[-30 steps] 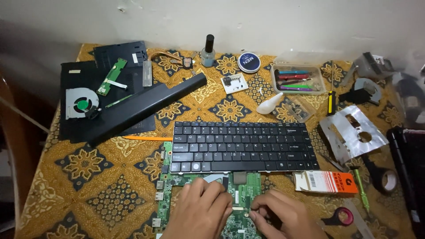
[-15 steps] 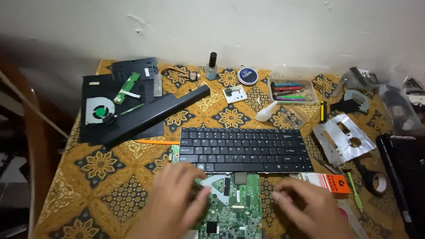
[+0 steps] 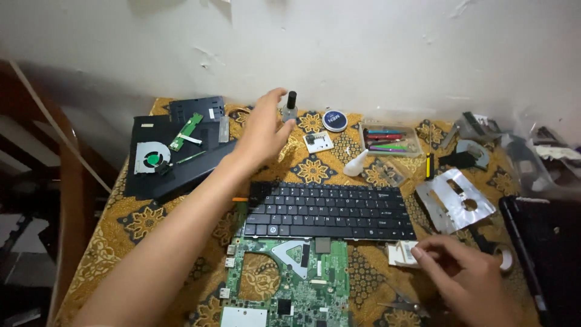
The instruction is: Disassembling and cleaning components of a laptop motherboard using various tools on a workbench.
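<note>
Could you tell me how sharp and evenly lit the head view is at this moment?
Head view: keyboard and motherboard look sharp; the left hand near the small bottle is slightly soft; the left edge falls into deep shadow; the wall is evenly lit.

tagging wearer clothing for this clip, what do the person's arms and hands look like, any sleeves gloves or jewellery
Both are bare. The left hand has no glove, ring or watch that shows, and its forearm is uncovered down to the bottom edge of the view, with no sleeve in sight. The right hand is also ungloved and ringless; only the hand and wrist show, so a sleeve further up cannot be ruled out.
</note>
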